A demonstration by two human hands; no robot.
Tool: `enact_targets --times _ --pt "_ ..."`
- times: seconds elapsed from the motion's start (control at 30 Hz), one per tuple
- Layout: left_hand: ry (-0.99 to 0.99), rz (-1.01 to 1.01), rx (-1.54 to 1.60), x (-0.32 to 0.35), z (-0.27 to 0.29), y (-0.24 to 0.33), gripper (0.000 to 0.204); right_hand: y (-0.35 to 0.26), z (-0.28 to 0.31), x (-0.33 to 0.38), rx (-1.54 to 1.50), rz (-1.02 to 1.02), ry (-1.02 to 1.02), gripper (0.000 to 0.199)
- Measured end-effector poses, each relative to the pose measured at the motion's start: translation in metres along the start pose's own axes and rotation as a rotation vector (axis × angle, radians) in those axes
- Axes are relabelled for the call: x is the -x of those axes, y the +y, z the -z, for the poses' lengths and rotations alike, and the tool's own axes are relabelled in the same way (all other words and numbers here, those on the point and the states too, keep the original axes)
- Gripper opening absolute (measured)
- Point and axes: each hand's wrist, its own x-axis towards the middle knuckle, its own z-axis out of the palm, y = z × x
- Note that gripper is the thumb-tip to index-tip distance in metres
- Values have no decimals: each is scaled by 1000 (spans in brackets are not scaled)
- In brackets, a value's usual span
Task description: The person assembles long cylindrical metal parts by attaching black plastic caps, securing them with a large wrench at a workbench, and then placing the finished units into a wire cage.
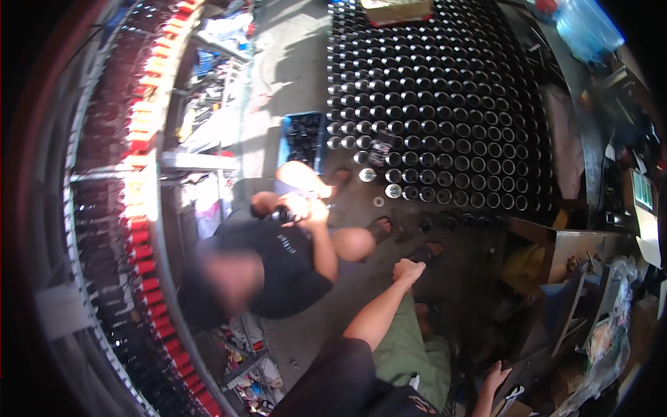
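My left hand [408, 271] is closed in front of my green trousers. Something dark shows at its fingers, too small and dim to name. Lower right, my right hand [496, 377] curls at the dark edge of a cluttered bench, and whatever its fingers hold is hard to make out. Close beside it lies a metal wrench [513, 397]. Beyond my left hand, rows of black cylinders [445, 142] with shiny rims stand upright on the floor. A pale ring [379, 201] lies by their near left corner.
A co-worker in a black shirt [288, 260] sits at left, holding a dark round part [283, 214]. Past them stands a blue crate [283, 149] of black pieces. A rack with red parts [142, 257] lines the left side. At right are a metal-topped cabinet [590, 244] and plastic bags [611, 326].
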Motion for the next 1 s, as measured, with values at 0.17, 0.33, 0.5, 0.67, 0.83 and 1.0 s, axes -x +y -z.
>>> enact_targets --times 0.17,0.33,0.5,0.67,0.83,1.0 --pt "-678 -279 183 228 170 -144 45 -16 25 49 -288 -84 -56 16" --pt "-583 -1139 103 363 183 -33 61 -19 55 47 -509 -130 -83 13" --pt "-820 -1589 482 482 129 82 59 -22 80 54 -291 234 340 44" --pt "-932 -1842 791 530 47 194 56 13 114 109 -85 194 449 52" --pt "-820 -1657 623 518 -20 278 25 57 111 175 -82 157 488 53" --pt "-943 -1493 348 542 -60 315 24 44 96 227 -214 183 597 50"
